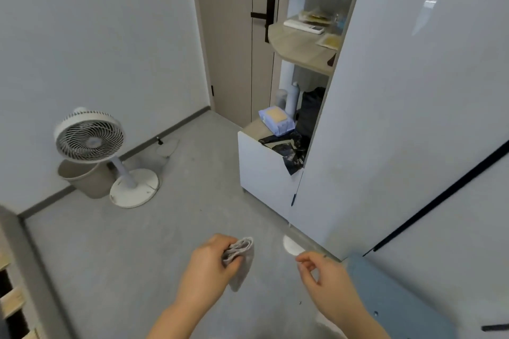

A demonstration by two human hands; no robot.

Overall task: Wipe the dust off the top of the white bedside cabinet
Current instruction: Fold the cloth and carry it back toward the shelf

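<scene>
While your left hand (209,261) pinches the folded grey cloth (239,259) above bare grey floor (165,242), your right hand (325,275) hangs half-curled, holding nothing. Ahead, the low white cabinet (261,170), cluttered on top, adjoins the tall white wardrobe (399,118).

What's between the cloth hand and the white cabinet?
Only bare grey floor, per the head view, between the left hand gripping the cloth and the white cabinet.

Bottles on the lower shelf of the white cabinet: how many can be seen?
2: a tall bottle stands upright behind the blue packet, a shorter one just left of it. The black bag may hide others.
</scene>
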